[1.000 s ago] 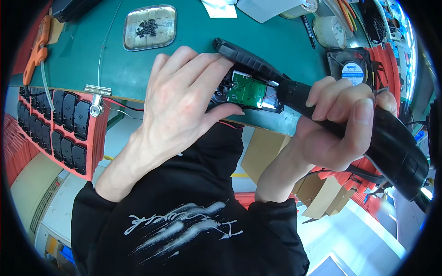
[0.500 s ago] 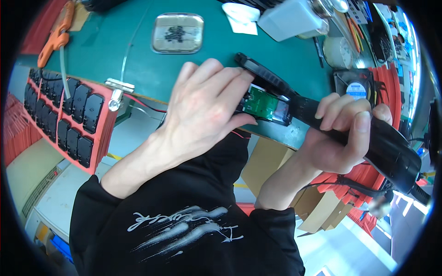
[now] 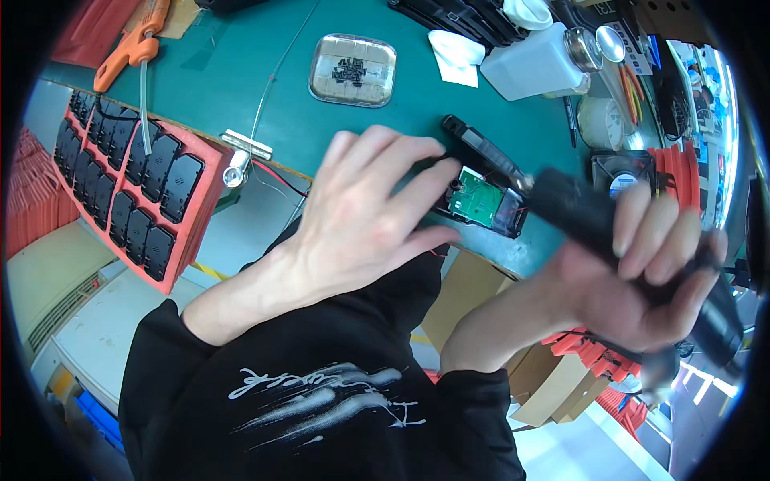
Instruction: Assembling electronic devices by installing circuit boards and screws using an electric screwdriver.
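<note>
My left hand (image 3: 357, 208) curls its thumb and fingers around the left end of an open black plastic housing. Inside it lies a green circuit board (image 3: 475, 198). Another long black casing piece (image 3: 485, 148) angles up along the far side of the board. A black electric screwdriver (image 3: 569, 204), smeared by motion, is gripped in my right hand (image 3: 642, 268). Its tip is near the right end of the casing piece; whether they touch I cannot tell. Beyond my left hand sits a metal tray (image 3: 387, 68) with small dark screws (image 3: 350, 72).
A red foam holder (image 3: 212, 192) with several black casings stands at the left, beside a metal clip (image 3: 238, 164). Behind it lies an orange glue gun (image 3: 128, 60). A white bottle (image 3: 529, 64), white paper (image 3: 455, 60) and a fan (image 3: 622, 168) are far right.
My right hand and the screwdriver have swung to the right and are blurred. The left hand's fingers have loosened a little on the housing. The whole view has shifted slightly.
</note>
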{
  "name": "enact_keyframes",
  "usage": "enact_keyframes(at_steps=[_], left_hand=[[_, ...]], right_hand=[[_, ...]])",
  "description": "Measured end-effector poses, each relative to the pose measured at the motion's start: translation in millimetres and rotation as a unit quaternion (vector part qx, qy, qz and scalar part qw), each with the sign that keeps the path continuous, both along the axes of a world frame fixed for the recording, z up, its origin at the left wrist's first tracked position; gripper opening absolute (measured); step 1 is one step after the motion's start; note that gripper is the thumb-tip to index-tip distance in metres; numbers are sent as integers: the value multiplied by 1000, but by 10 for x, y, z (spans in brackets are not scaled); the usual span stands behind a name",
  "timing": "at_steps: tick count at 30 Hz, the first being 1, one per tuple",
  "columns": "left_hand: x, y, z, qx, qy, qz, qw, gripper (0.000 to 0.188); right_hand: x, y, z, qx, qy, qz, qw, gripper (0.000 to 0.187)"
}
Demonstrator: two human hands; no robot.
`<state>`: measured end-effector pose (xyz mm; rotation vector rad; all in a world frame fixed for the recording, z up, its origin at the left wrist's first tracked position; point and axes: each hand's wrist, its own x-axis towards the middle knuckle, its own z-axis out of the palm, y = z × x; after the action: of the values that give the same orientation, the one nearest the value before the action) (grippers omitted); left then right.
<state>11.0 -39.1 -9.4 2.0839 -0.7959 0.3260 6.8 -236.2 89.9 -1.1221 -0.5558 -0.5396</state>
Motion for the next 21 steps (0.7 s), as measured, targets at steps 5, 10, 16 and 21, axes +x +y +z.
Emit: enact_keyframes(at_steps=[5,10,16,21], left_hand=[[60,236,19,-21,-11,62,998,32],[242,369,4,-8,-31,112,993,26],[372,452,2,-10,-47,153,987,23],[479,443,-62,21,-66,208,976,21]], right_hand=[[535,462,-168,27,36,-21,999,18],[866,1196,-141,138,124,-194,963,28],[1029,1200,-363,80,68,-171,980,31],[919,1121,-244,106,155,-160,969,36]])
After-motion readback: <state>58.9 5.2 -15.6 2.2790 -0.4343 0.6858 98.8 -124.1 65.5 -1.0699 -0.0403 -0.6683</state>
